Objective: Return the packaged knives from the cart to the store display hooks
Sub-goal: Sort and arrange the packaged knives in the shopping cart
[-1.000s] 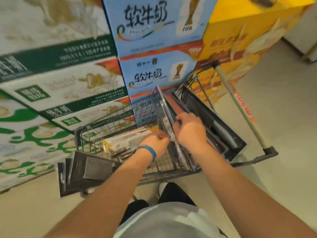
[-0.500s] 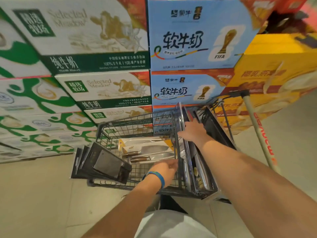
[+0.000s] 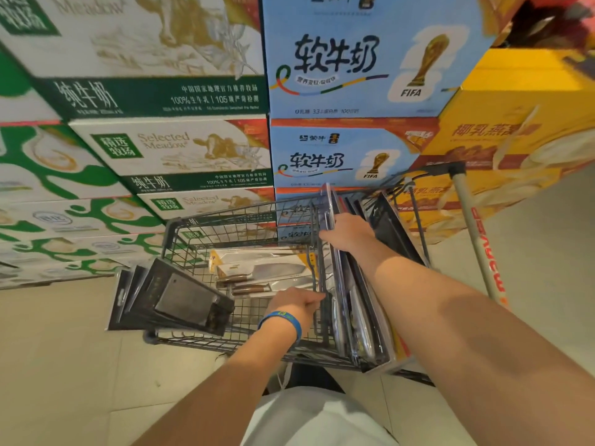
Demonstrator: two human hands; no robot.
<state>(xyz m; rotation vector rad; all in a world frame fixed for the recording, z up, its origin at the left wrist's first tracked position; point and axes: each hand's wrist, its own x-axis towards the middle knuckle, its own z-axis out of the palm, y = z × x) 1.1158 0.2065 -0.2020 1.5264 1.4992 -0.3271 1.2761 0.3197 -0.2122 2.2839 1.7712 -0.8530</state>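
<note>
Moved right grip (image 3: 349,231) forward along upright clear-plastic knife packs (image 3: 341,284) since a second back, and pulled left grip (image 3: 297,302) toward near side; hardly any change over last half second. Step in hand: picking a pack out of black wire shopping cart (image 3: 225,220), nothing lifted yet. Right grip curled over top edges of upright packs at cart's right side, seemingly holding one or more; can't tell how many. Left grip narrow, fingers curled at wire divider beside same stack; on wire or on pack edge, can't tell. More stock: flat pack of wooden-handled knives (image 3: 260,275) on basket floor, just beyond left grip; dark cardboard packs (image 3: 170,297) over cart's left rim, well apart from both. Next, likely: firm pinch, straight lift clear of wires, carry to hooks. No hooks in view, only stacked milk cartons (image 3: 180,149) behind.
</note>
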